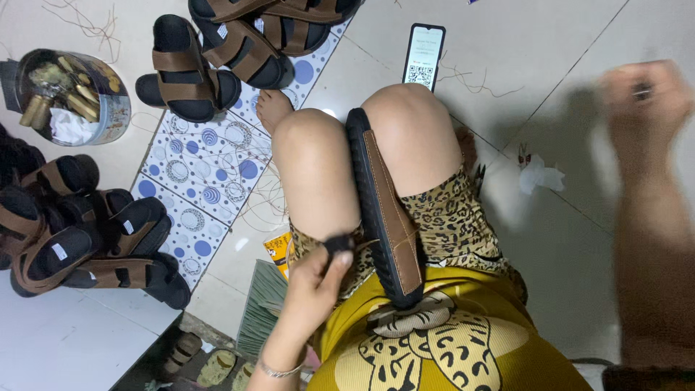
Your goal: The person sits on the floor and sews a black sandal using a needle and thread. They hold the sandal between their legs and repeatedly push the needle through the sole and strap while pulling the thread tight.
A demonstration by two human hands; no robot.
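Tiled floor (550, 65), right hand (644, 90) motion-blurred, sandal (384, 210) half-hidden between knees

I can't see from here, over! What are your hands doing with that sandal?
Left hand pinching a small black piece beside the sandal. Right hand raised far out, blurred. Sandal wedged between knees. Nothing in the way.

Left hand (313, 279) pinches with curled fingers by the knees; right hand (644, 90), blurred, is raised wide.

Black-soled sandal (384, 217) (brown leather strap) upright on edge, between knees
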